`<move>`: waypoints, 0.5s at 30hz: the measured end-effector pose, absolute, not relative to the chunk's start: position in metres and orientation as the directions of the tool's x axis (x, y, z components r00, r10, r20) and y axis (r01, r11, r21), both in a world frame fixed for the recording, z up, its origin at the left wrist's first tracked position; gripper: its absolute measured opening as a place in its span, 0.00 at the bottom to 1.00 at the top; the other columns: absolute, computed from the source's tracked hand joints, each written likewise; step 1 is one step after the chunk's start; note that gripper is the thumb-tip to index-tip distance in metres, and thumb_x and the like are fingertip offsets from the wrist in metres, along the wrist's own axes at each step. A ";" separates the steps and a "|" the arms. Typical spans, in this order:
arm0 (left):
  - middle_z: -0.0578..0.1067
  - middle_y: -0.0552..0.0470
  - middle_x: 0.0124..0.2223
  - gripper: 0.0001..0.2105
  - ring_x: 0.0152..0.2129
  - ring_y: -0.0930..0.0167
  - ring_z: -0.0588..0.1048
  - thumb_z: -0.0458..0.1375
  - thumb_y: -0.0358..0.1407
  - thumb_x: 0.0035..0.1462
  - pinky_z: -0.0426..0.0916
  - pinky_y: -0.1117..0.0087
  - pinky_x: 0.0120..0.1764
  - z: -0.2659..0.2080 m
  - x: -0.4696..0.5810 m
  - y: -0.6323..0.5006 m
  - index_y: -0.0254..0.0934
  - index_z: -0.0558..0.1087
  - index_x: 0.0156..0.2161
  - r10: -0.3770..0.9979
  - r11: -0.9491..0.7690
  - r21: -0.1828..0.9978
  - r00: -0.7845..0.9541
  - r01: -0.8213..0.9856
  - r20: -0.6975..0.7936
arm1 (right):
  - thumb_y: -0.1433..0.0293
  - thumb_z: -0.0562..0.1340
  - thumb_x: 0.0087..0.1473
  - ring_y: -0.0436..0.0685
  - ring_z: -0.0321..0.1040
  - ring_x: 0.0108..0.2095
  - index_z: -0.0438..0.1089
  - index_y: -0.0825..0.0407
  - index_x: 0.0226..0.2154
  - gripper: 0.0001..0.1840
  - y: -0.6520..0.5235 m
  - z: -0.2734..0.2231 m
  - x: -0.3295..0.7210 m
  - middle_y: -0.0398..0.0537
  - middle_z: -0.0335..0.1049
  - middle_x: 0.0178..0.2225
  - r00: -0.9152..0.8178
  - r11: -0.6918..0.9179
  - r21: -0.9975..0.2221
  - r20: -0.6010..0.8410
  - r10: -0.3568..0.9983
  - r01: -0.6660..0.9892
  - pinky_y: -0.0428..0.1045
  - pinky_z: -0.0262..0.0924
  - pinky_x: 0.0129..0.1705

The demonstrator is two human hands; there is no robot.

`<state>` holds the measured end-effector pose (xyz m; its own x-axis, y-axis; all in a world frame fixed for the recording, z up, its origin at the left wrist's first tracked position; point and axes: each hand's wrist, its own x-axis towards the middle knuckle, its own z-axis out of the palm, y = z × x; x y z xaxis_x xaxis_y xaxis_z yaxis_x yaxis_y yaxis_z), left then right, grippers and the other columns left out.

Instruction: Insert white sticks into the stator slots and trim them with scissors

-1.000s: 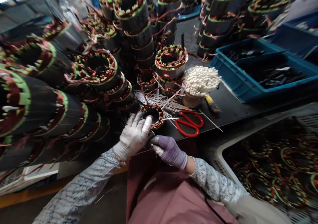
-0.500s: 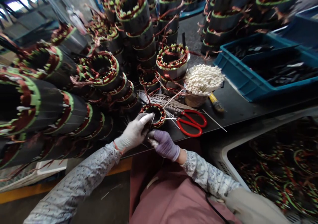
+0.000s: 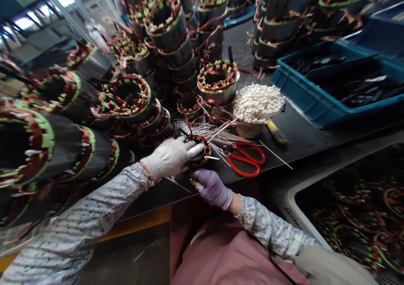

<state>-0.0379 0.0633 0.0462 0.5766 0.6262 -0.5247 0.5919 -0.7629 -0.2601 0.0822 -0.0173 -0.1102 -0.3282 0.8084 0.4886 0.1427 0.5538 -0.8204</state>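
Note:
My left hand [image 3: 172, 155], in a white knit glove, lies over the near-left side of a small motor stator [image 3: 206, 145] wound with copper wire. Its fingers reach across the stator's top and grip it; part of the ring is hidden under them. Just below, my right hand [image 3: 213, 189] is closed, in a purple glove with pale fingertips. What it pinches, if anything, I cannot make out. A short white stick [image 3: 212, 158] juts from the stator's right side. Red-handled scissors [image 3: 244, 173] lie to the right, beside loose thin white sticks [image 3: 217, 132].
A cup [image 3: 249, 130] packed with white sticks [image 3: 259, 102] stands behind the scissors, with a yellow-handled tool [image 3: 277, 132] beside it. Stacked stators [image 3: 179, 49] crowd the left and back. A blue crate [image 3: 315, 106] holds dark pieces. A pale crate [image 3: 292, 198] of stators is at lower right.
My left hand has moved from the stator's near edge onto its top, with the fingers stretched farther over it. My right hand has drawn slightly down and away, still closed.

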 end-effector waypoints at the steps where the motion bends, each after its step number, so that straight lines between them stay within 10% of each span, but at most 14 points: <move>1: 0.63 0.44 0.61 0.38 0.50 0.57 0.67 0.56 0.44 0.54 0.67 0.62 0.41 0.046 -0.038 0.067 0.44 0.46 0.66 0.629 -0.757 -0.258 0.561 0.601 -0.538 | 0.70 0.57 0.58 0.53 0.71 0.32 0.70 0.52 0.35 0.07 -0.017 -0.110 0.081 0.50 0.75 0.31 -0.329 0.546 -0.825 0.480 0.813 0.145 0.47 0.65 0.35; 15: 0.71 0.39 0.53 0.41 0.45 0.62 0.74 0.59 0.43 0.53 0.69 0.67 0.41 0.022 -0.060 0.058 0.37 0.44 0.66 0.771 -0.598 -0.022 0.568 0.801 -0.288 | 0.70 0.54 0.59 0.54 0.70 0.37 0.70 0.53 0.36 0.09 -0.017 -0.090 0.088 0.55 0.72 0.39 -0.291 0.578 -0.797 0.520 0.803 0.172 0.49 0.67 0.38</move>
<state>-0.0600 0.0582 0.0222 0.5677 0.7713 -0.2878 0.8012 -0.5980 -0.0221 0.0882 -0.0168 -0.0895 -0.2911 0.8031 0.5199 0.1720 0.5785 -0.7974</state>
